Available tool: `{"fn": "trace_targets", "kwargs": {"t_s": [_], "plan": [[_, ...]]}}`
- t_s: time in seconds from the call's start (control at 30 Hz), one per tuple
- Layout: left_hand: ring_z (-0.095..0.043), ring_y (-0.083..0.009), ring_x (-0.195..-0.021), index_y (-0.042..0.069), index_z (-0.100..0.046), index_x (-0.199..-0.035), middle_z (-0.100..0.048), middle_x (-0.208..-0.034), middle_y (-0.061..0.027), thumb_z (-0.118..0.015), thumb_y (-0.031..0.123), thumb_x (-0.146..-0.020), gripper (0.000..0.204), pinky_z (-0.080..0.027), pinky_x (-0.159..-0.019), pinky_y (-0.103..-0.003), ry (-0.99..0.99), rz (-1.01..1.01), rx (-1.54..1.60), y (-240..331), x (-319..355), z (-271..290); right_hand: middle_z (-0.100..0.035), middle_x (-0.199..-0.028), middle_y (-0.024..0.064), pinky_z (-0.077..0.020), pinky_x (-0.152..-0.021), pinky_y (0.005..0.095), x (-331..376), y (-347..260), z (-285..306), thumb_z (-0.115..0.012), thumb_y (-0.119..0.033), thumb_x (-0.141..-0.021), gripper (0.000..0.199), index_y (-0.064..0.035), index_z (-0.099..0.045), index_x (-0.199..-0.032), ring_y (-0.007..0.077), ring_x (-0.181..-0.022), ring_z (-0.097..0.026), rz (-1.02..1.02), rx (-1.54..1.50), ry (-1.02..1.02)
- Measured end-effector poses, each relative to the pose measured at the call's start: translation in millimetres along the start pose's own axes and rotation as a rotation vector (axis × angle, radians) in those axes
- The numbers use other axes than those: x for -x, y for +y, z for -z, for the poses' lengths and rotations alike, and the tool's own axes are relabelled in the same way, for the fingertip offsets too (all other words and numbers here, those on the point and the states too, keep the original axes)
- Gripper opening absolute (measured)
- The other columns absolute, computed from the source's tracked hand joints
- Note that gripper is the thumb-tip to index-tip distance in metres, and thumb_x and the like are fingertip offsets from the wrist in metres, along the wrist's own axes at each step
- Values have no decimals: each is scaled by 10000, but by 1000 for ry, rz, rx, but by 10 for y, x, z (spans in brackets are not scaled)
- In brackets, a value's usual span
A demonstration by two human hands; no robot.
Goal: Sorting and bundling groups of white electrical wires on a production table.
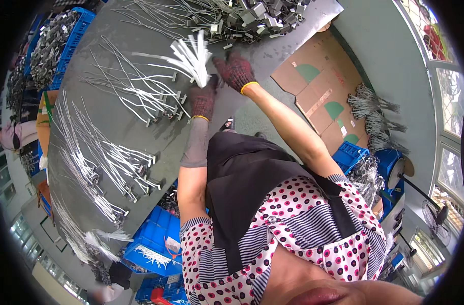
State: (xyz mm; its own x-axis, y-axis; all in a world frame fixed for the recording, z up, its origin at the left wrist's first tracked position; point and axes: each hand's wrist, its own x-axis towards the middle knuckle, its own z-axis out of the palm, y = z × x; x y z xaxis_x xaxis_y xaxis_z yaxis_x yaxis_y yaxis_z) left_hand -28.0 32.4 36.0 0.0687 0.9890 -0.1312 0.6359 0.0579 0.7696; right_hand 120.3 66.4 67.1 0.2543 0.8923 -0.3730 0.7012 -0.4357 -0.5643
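Observation:
My left hand, in a dark red and black knit glove, is closed round the lower end of a bundle of white strips. Their free ends fan out upward over the grey table. Close by on the right is my right hand, in a matching glove with a yellow cuff. Its fingers are dark and blurred, so I cannot tell whether they grip anything. Left of my hands lie white-sleeved wires with small metal parts. Beyond them is a large heap of metal parts with thin wires.
More wire bundles lie along the table's left side. Blue crates stand below its near edge, and another blue crate of parts is at the far left. Flattened cardboard covers floor at right, beside grey wire bundles.

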Motion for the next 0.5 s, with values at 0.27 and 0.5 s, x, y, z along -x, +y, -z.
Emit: {"fn": "trace_targets", "kwargs": {"t_s": [0.27, 0.5], "plan": [[-710, -286, -764, 43, -745, -973, -733, -827, -121, -708, 506, -810, 492, -529, -710, -396, 239, 453, -187, -542, -64, 456, -635, -1192, 289, -507, -941, 452, -785, 121, -84, -559, -530, -861, 616, 16, -690, -1115, 424, -1115, -622, -107, -129, 191], [-544, -122, -515, 30, -699, -992, -705, -812, -81, -704, 359, -906, 340, -464, -452, -263, 231, 534, 598, 194, 84, 416, -714, -1019, 195, -550, -811, 429, -920, 658, -126, -625, -360, -809, 369, -102, -742, -1045, 368, -922, -689, -14, 47, 176]]}}
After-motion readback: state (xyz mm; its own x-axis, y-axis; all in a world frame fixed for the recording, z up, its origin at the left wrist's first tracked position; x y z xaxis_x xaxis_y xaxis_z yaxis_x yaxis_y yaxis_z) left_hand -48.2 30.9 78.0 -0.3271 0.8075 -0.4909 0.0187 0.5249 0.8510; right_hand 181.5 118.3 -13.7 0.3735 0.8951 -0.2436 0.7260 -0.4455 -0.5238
